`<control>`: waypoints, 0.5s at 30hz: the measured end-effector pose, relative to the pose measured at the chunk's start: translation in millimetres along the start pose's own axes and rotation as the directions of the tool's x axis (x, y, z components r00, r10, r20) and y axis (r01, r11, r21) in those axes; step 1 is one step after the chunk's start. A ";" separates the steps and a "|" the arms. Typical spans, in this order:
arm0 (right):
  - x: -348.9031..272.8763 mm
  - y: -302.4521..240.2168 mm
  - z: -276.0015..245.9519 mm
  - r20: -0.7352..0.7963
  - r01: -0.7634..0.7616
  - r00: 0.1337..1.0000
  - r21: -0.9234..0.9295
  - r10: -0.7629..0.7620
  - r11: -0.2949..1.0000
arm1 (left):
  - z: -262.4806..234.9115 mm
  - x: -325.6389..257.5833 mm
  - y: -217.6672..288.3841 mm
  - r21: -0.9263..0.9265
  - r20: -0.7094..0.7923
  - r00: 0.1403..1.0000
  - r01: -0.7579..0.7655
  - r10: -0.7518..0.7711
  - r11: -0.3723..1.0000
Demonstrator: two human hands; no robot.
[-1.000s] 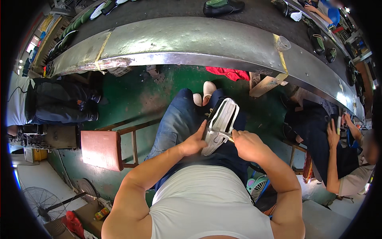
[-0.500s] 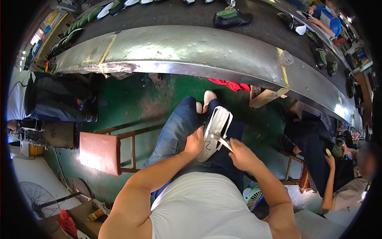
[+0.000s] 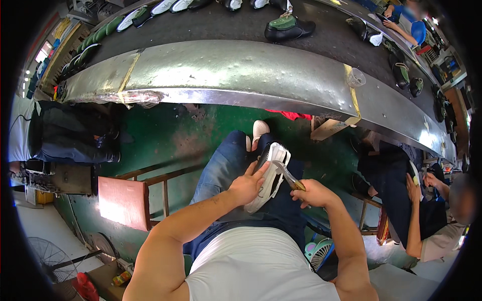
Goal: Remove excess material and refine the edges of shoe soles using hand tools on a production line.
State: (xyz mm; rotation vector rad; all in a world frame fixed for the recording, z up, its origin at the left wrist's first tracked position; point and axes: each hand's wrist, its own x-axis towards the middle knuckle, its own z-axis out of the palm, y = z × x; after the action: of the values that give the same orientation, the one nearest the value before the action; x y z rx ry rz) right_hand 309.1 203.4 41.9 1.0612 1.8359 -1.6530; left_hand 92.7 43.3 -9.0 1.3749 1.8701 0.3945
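A half-made shoe (image 3: 257, 201) rests over my lap, its whitish underside facing up and black showing along its edge. My left hand (image 3: 245, 187) grips the shoe from its left side, fingers lying across the underside. In my right hand (image 3: 315, 194) is a hand tool with a curved metal head (image 3: 282, 168) and a yellowish handle. The tool's head reaches over the upper right part of the shoe and appears to touch it. Whether its tip grips anything is too small to tell.
Ahead runs a dark conveyor belt (image 3: 226, 25) with a metal edge (image 3: 201, 65), carrying several shoes, among them a black-and-green shoe (image 3: 288, 29). A stool (image 3: 123, 200) stands left, a small fan (image 3: 320, 252) right. One co-worker (image 3: 437, 220) sits at right; another person (image 3: 75, 133) is at left.
My right hand and the tool have shifted slightly right, and the tool's head now shows higher on the shoe. My left fingers have spread over the underside. The view has tilted a little.
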 end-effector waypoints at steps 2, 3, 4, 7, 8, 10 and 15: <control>-5.3 -16.2 1.7 -0.159 0.173 0.969 -0.099 -0.187 0.980 | -7.1 -0.6 8.1 0.036 0.037 0.999 0.018 -0.019 0.999; -5.0 -22.3 9.0 -0.290 0.321 0.880 -0.221 -0.376 0.921 | -13.4 -2.3 15.1 0.051 0.093 0.995 0.042 -0.047 0.998; 9.9 -15.3 20.8 -0.457 0.519 0.661 -0.295 -0.595 0.802 | -20.8 -0.4 24.1 0.073 0.147 0.987 0.054 -0.064 0.996; 47.4 15.6 32.0 -0.366 0.246 0.772 -0.582 -0.520 0.775 | -28.1 0.2 40.2 0.246 0.234 0.967 0.042 -0.101 0.968; 52.1 17.4 30.8 -0.379 0.240 0.793 -0.524 -0.476 0.817 | -23.6 -4.7 31.8 0.248 0.231 0.967 0.044 -0.104 0.968; 50.3 23.9 30.1 -0.388 0.267 0.768 -0.528 -0.509 0.806 | 2.7 -10.7 1.7 -0.093 0.073 0.997 0.020 -0.014 0.995; 19.1 2.2 30.4 -0.316 0.283 0.805 -0.539 -0.502 0.793 | 50.7 -26.3 -24.7 -0.584 -0.190 0.964 0.042 -0.186 0.811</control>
State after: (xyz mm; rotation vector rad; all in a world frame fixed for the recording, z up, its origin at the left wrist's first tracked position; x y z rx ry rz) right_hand 294.4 178.5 20.5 0.9126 2.7587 -1.0888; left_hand 116.4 0.8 -47.8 0.8192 1.7943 1.0126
